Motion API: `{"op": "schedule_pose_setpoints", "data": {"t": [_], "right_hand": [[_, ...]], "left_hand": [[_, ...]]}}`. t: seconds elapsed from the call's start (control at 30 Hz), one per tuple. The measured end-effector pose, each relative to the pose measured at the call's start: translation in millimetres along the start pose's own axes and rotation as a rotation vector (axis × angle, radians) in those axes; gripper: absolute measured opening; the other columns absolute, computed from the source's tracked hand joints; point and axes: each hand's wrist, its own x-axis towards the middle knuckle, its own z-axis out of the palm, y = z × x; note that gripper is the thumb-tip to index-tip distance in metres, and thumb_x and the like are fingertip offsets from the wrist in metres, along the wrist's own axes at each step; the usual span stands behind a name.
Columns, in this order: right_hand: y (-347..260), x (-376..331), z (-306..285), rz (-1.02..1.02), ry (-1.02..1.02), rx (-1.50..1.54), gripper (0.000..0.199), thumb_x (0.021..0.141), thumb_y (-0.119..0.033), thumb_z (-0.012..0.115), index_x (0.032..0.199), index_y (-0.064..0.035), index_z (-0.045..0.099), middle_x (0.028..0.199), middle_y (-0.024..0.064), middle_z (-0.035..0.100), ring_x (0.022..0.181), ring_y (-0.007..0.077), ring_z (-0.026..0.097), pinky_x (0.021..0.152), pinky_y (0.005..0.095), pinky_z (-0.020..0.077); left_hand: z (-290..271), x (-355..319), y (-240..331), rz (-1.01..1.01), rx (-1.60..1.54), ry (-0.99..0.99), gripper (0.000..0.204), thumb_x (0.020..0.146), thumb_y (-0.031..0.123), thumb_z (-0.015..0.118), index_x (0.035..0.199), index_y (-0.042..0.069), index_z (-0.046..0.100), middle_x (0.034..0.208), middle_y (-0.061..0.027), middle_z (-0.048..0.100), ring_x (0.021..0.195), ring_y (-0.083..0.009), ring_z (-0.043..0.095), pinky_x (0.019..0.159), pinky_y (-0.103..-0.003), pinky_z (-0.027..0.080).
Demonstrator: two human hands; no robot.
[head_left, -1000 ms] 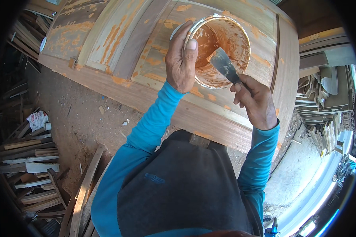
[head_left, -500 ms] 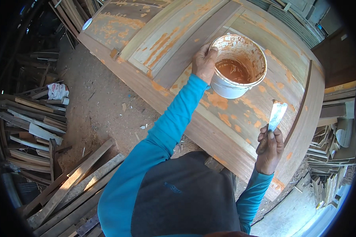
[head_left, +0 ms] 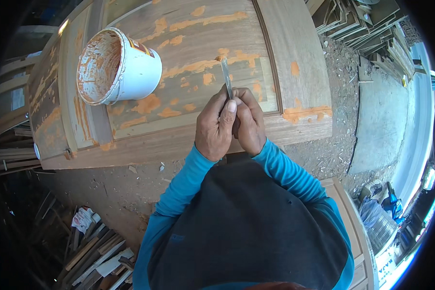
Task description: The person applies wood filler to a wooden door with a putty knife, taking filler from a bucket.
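A putty knife point(head_left: 226, 77) points away from me, its narrow metal blade seen nearly edge-on, with a dab of orange-brown filler at its tip. Both hands close around its handle, which is mostly hidden: my left hand point(head_left: 212, 125) on one side, my right hand point(head_left: 249, 120) on the other. They are over the near edge of a wooden door panel point(head_left: 299, 58) patched with orange filler. To the left on the panel rests a white bucket point(head_left: 139, 72), its inside smeared with filler. Its mouth shows toward the left; I cannot tell whether it is tilted.
Scrap wood point(head_left: 101, 256) is piled on the floor at the lower left, with a white bag point(head_left: 83, 220) on it. Thin boards point(head_left: 367, 29) are stacked at the far right. Another panelled door point(head_left: 345, 208) lies behind my right arm.
My left hand has let go of the bucket and joined my right hand at the putty knife. My view has turned to the right, and the bucket now appears further left.
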Motion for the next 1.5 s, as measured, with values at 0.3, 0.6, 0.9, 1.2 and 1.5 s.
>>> {"op": "schedule_pose_setpoints", "data": {"t": [0.3,0.6,0.9,1.2,1.5], "right_hand": [[-5.8,0.9,-59.2,-0.265,0.034,-0.497,0.031,0.108,-0.022,0.051,0.12,0.0037,0.062,0.094,0.0153,0.064,0.081,0.0277,0.064,0.073,0.0376,0.0512],[-32.2,3.3,-138.1,-0.161,0.023,-0.638,0.025,0.101,-0.017,0.063,0.112,0.0053,0.067,0.091,0.022,0.067,0.082,0.0309,0.068,0.076,0.0401,0.0531],[3.9,-1.8,-119.4,-0.11,0.118,-0.436,0.027,0.101,-0.014,0.059,0.116,0.0069,0.065,0.1,0.0251,0.07,0.086,0.0319,0.071,0.078,0.0404,0.0554],[-9.4,13.8,-106.1,-0.056,0.092,-0.36,0.027,0.101,-0.013,0.062,0.12,0.0053,0.067,0.106,0.0227,0.071,0.09,0.03,0.073,0.076,0.0363,0.0579],[-38.2,19.3,-154.8,-0.238,0.237,-0.85,0.027,0.096,-0.009,0.07,0.121,0.0013,0.067,0.098,0.0156,0.067,0.082,0.0265,0.071,0.073,0.0364,0.0572]], "left_hand": [[57.2,25.5,0.9,-0.05,0.157,0.034,0.037,0.111,0.017,0.048,0.14,-0.003,0.06,0.116,-0.0103,0.072,0.098,-0.0123,0.065,0.083,-0.028,0.054],[69.9,57.9,-23.4,-0.046,0.137,-0.066,0.031,0.106,0.006,0.052,0.133,-0.001,0.065,0.104,-0.0152,0.073,0.089,-0.0169,0.07,0.077,-0.034,0.057],[99.1,42.4,-36.6,0.03,0.351,0.112,0.017,0.103,0.012,0.062,0.109,-0.002,0.071,0.089,-0.0118,0.068,0.08,-0.0206,0.065,0.074,-0.034,0.053],[84.3,30.4,-21.0,-0.13,0.197,-0.021,0.042,0.109,0.03,0.056,0.138,-0.001,0.064,0.097,-0.0116,0.068,0.09,-0.0186,0.065,0.08,-0.034,0.054],[39.1,95.4,-30.9,0.059,0.626,-0.172,0.04,0.097,0.017,0.07,0.137,0.012,0.067,0.093,-0.0111,0.067,0.081,-0.0293,0.064,0.076,-0.04,0.054]]}}
